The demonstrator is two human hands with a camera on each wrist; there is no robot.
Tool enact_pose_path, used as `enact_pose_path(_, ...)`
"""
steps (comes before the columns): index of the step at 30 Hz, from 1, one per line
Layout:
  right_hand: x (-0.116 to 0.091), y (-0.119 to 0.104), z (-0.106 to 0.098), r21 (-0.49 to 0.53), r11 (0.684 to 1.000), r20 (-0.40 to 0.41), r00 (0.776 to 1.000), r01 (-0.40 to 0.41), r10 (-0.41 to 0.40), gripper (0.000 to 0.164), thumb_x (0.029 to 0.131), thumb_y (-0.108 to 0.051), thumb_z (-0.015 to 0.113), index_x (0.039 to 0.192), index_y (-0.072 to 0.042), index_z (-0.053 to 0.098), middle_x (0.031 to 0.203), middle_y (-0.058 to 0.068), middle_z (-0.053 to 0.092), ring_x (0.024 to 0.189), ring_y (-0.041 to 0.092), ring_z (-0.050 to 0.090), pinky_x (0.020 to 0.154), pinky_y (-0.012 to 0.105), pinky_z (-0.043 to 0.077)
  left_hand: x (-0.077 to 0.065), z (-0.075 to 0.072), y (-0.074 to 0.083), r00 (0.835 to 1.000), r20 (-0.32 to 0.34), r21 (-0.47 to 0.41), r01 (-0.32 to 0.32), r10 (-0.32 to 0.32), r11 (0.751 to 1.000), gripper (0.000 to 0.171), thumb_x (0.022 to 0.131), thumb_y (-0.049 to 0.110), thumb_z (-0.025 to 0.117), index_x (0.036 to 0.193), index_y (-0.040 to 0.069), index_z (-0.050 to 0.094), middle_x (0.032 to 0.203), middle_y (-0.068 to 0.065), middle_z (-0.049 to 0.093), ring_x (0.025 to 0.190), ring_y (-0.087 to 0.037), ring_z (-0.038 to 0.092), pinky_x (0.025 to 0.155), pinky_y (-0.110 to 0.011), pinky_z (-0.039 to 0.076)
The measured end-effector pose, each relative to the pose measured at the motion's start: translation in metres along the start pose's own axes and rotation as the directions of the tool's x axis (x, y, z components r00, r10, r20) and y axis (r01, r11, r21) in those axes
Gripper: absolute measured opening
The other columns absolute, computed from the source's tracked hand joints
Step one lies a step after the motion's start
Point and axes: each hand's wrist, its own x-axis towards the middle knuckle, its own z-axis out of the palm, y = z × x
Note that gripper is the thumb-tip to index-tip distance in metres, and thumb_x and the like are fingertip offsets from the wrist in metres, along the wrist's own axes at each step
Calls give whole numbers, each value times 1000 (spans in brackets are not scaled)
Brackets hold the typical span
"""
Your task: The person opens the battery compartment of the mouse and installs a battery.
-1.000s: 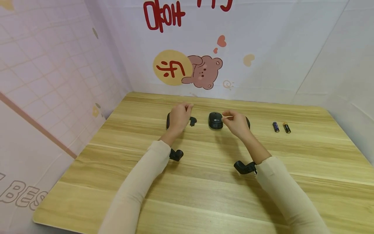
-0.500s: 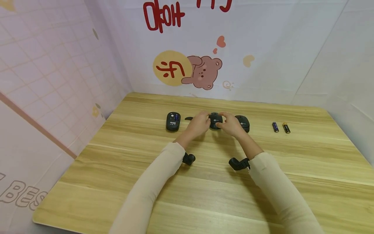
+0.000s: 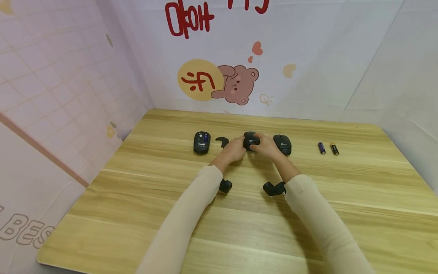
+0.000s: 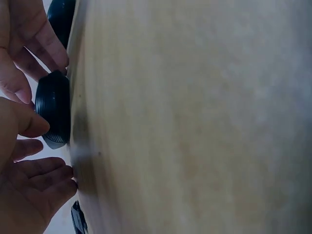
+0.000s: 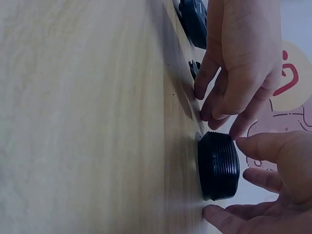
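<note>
A black computer mouse [image 3: 251, 140] sits upright on the table between both hands, its ribbed side showing in the right wrist view. My left hand [image 3: 235, 149] has its fingertips against the left side of this mouse. From the right, my right hand [image 3: 267, 146] spans it, thumb at the near side and a finger at the far side. To the left lies a second mouse [image 3: 202, 143], underside up, with a blue battery [image 3: 206, 137] in its bay. Between it and my left hand is a thin, curved black cover [image 3: 223, 140], partly hidden by the hand.
Right of my right hand stands a third black mouse [image 3: 282, 144], upright. Farther right lie a purple-blue battery [image 3: 321, 148] and a black-and-gold battery [image 3: 334, 148]. A printed cloth wall [image 3: 308, 91] rises behind the wooden table [image 3: 239, 236].
My left hand has moved right, away from the upside-down mouse and cover, to the middle mouse. My right hand has come down and closed around that mouse's right side.
</note>
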Motion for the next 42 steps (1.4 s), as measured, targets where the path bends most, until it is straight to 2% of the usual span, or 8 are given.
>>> enact_pose_path(6, 1, 0, 2, 5, 1000, 8, 1000, -14, 14, 61, 91, -20, 58, 142, 0, 31, 136, 25, 40, 125, 41, 36, 102, 50, 34, 2, 4, 0, 1000, 14, 37, 9, -9, 999, 62, 95, 15, 47, 149, 15, 17, 137, -10, 45, 100, -21, 54, 79, -33, 46)
enact_pose_path(13, 1, 0, 3, 3, 1000, 10, 1000, -8, 8, 62, 90, -18, 59, 142, 0, 31, 136, 26, 40, 125, 41, 36, 102, 50, 34, 3, 9, 1, 1000, 29, 91, 7, -10, 996, 61, 95, 17, 46, 149, 17, 17, 141, -8, 41, 123, -20, 44, 90, -32, 45)
enact_pose_path(18, 1, 0, 3, -16, 1000, -14, 1000, 8, -8, 63, 85, -10, 64, 140, 1, 35, 132, 27, 45, 121, 41, 41, 99, 49, 38, 1, 9, 1, 1000, 28, 76, 12, -14, 997, 61, 94, 15, 46, 149, 18, 18, 140, -9, 42, 122, -22, 45, 87, -33, 46)
enact_pose_path(22, -2, -2, 4, -21, 1000, -36, 999, 16, -17, 62, 80, -2, 64, 137, 1, 40, 126, 27, 50, 111, 39, 50, 90, 46, 45, -1, 9, 0, 1000, 13, 56, 16, -16, 998, 60, 95, 18, 47, 149, 18, 20, 139, -8, 44, 120, -24, 47, 91, -35, 45)
enact_pose_path(25, -6, -4, 2, -8, 1000, -33, 999, 12, -12, 60, 80, -1, 62, 137, 0, 42, 127, 29, 48, 110, 40, 51, 84, 44, 47, -3, 8, -1, 1000, -11, 58, 9, -8, 998, 61, 94, 20, 52, 148, 18, 23, 136, -10, 47, 117, -25, 50, 93, -37, 45)
enact_pose_path(30, -11, -8, -4, 15, 1000, -18, 1000, 5, -5, 60, 79, 3, 62, 136, -1, 43, 130, 29, 45, 117, 43, 44, 89, 46, 46, -6, 5, 1, 995, -101, 45, 32, -27, 998, 60, 90, 20, 62, 144, 20, 35, 130, -10, 53, 113, -25, 53, 92, -38, 46)
enact_pose_path(34, -13, -11, -6, 16, 1000, -45, 999, 0, 1, 59, 77, 6, 61, 134, -2, 46, 127, 29, 48, 113, 43, 47, 85, 45, 47, -9, 2, 3, 985, -171, 23, 43, -38, 999, 55, 89, 18, 64, 140, 21, 43, 126, -5, 56, 113, -22, 54, 92, -38, 46)
enact_pose_path(42, -23, -18, -13, 37, 999, -115, 993, 27, -23, 53, 83, 0, 64, 133, -2, 48, 122, 28, 52, 105, 41, 54, 81, 46, 51, -15, -14, 11, 972, -231, 52, -32, 43, 998, 40, 89, 16, 62, 128, 15, 56, 103, -4, 67, 91, -18, 62, 76, -34, 52)
